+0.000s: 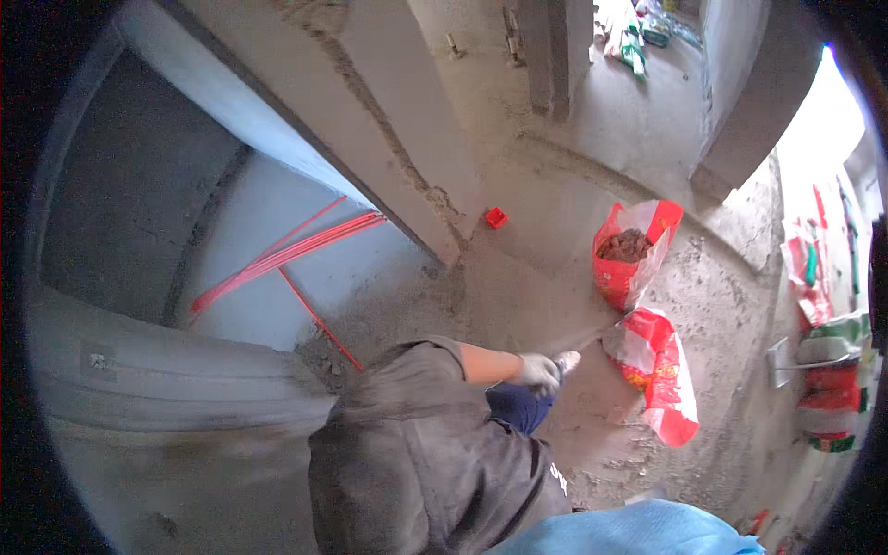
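My left hand [538, 372], in a pale work glove, hangs in front of my blue trousers [524, 407]. Its fingers look curled; what they hold, if anything, is hidden. Just past the glove shows a small pale shape [567, 361], probably a shoe. A thin, blurred greyish streak runs from there toward the bags. The nearer red and white bag [659, 375] lies slumped on the floor. Behind it stands an open red bag [615, 282] with brown rubble [625, 245] inside. My right hand is not in view.
A small red box [496, 218] sits on the concrete floor by a wall end. Red pipes [287, 259] lie beyond an opening at left, near rubble [324, 363]. Packed bags [828, 398] line the right side. Light blue fabric [638, 532] covers part of the lower edge.
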Tool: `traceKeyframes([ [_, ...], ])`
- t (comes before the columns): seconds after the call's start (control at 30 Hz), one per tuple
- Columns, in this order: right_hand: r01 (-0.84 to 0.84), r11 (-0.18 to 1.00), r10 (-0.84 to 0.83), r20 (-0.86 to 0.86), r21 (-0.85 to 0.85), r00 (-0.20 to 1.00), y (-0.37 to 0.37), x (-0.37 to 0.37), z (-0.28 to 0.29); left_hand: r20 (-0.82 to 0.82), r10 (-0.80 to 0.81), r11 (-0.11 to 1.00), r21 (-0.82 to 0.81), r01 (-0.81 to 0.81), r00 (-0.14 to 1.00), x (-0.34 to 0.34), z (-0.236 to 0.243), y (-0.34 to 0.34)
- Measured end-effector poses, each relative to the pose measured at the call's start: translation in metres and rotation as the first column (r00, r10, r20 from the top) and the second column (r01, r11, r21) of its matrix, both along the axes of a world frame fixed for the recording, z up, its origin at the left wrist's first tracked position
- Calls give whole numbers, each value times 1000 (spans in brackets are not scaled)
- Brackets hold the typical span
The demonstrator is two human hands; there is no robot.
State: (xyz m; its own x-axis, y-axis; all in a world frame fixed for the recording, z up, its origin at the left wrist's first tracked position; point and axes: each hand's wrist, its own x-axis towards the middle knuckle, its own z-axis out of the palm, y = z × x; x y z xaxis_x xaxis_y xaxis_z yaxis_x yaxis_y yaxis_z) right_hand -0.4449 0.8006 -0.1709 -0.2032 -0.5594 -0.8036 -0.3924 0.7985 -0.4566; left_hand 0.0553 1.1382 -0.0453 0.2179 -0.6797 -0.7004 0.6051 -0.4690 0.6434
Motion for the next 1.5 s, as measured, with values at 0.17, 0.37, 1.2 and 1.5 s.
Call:
traceKeyframes([
  [0.17, -332, 934, 349, 135, -136, 927, 41, 77, 122, 77, 609, 779, 131, -613, 790, 16, 55, 152],
  [0.37, -590, 781, 610, 50, -208, 790, 105, 147, 193, 312, 736, 564, 206, -799, 601, 18, 8, 264],
  [1.2, -962, -252, 968, 8, 105, -253, 117, 424, 279, 51, 990, 85, 532, -842, 132, -145, -68, 349],
  [1.5, -856, -510, 849, -111, 82, -516, 36, 359, 209, 108, 973, -231, 477, -848, -205, -226, -30, 279],
])
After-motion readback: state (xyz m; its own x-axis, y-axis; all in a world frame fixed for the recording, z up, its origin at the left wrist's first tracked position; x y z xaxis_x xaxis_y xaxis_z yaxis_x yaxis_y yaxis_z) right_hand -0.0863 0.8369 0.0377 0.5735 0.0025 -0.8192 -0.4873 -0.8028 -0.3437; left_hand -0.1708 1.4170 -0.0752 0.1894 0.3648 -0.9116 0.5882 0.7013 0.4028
